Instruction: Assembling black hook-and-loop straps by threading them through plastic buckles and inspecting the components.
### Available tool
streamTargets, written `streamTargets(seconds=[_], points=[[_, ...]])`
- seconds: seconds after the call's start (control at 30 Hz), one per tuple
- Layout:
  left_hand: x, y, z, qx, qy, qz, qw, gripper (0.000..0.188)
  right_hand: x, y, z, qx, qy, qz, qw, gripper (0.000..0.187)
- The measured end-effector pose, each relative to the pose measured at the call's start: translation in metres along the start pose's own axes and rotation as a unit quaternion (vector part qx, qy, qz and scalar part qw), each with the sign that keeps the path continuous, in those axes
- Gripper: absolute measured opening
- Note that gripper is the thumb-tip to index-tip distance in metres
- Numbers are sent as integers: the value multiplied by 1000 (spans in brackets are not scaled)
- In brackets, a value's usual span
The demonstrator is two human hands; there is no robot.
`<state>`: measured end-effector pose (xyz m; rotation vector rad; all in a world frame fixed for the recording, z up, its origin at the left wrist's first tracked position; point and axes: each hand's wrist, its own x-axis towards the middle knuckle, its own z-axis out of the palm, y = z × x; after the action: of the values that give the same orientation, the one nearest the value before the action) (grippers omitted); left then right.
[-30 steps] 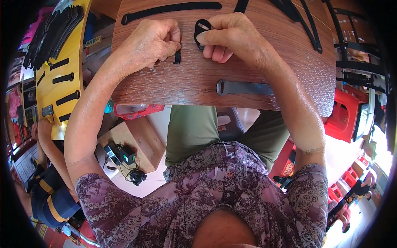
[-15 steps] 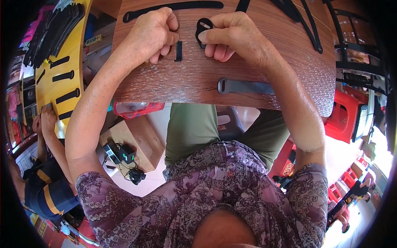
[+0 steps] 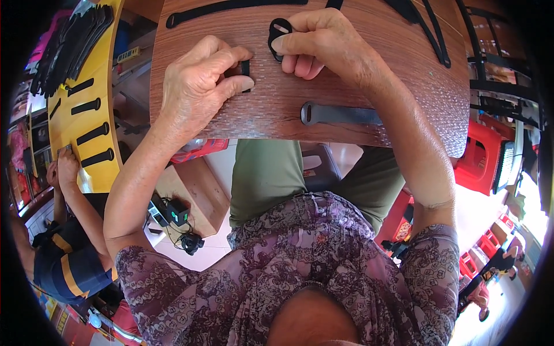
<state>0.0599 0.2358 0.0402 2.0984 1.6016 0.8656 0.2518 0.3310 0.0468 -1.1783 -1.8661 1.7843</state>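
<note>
My left hand (image 3: 205,78) has thumb and forefinger curled round a short black strip (image 3: 246,70) on the wooden table, with a fingertip at either end of it. To the right, my right hand (image 3: 320,46) pinches a black strap end (image 3: 279,27) between thumb and forefinger. This end is rounded and has a slot through it; the rest is hidden by my fingers. Between the table's near edge and my right hand lies a dark grey strap (image 3: 343,114) with a slotted round end, partly covered by my right forearm.
A long black strap (image 3: 231,7) runs along the table's far side. More black straps (image 3: 435,34) lie at the far right. On the left, a yellow table (image 3: 86,124) carries a pile of black straps (image 3: 72,46), with another person's hands (image 3: 68,164) beside it. A red stool (image 3: 480,155) stands right.
My left hand has come down and turned, and its thumb and forefinger have closed about the short strip. My right hand still holds the slotted strap end, shifted slightly.
</note>
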Motion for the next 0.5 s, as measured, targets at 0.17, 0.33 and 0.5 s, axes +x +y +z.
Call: streamTargets(seconds=[0.17,0.33,0.5], points=[[-6,0,3,96,31,65,993,37,-2,0,-2,2,6,-6,1000,16],[-13,3,1,168,15,53,984,43,0,0,0,1,9,-9,1000,15],[-19,9,-1,150,20,78,985,38,-1,0,0,-7,13,-7,1000,16]])
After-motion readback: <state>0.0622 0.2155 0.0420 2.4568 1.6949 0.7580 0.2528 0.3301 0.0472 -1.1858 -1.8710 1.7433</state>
